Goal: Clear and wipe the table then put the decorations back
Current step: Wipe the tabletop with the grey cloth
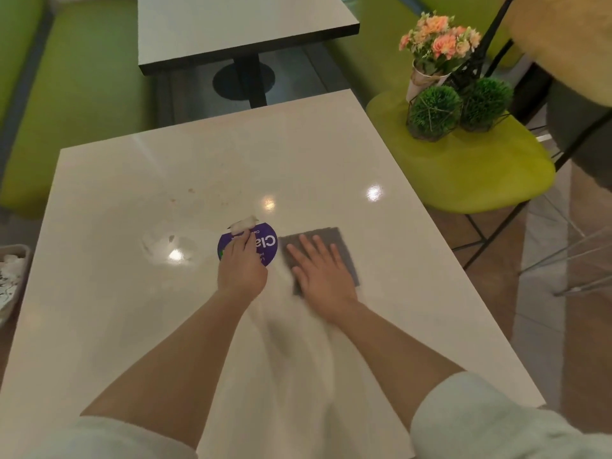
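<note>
My right hand [323, 268] lies flat with straight fingers on a grey cloth [326, 238] on the white table [132, 309]. My left hand [241, 265] pinches a small crumpled white tissue [243, 224] over a round purple sticker [266, 243] on the tabletop. Wet smears [169, 245] and small brown crumbs [191, 191] lie to the left of the sticker. The decorations stand on a green chair [480, 170] at the right: a pot of pink and orange flowers [437, 44], two round green plant balls [435, 111] in wire frames, and a dark tower model [470, 72].
A tray [11, 279] with white scraps sits at the table's left edge. Another white table [231, 24] stands behind, with green bench seating [76, 94] to the left. Metal chair legs [576, 256] stand on the floor at the right.
</note>
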